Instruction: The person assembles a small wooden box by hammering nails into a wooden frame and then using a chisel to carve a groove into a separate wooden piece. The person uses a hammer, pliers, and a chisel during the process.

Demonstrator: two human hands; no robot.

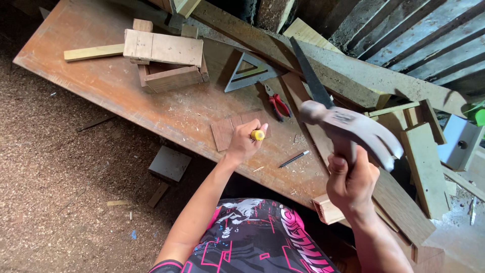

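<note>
The left hand [244, 143] closes around a yellow-capped tool [257, 135], probably a chisel, stood on small wood pieces [237, 129] on the workbench [126, 86]. The right hand [352, 181] grips a raised claw hammer [348, 129]; strike squarely, keeping the tool upright.

Claw hammer [348, 126] raised; yellow-handled tool [257, 135] upright (on wood).
</note>
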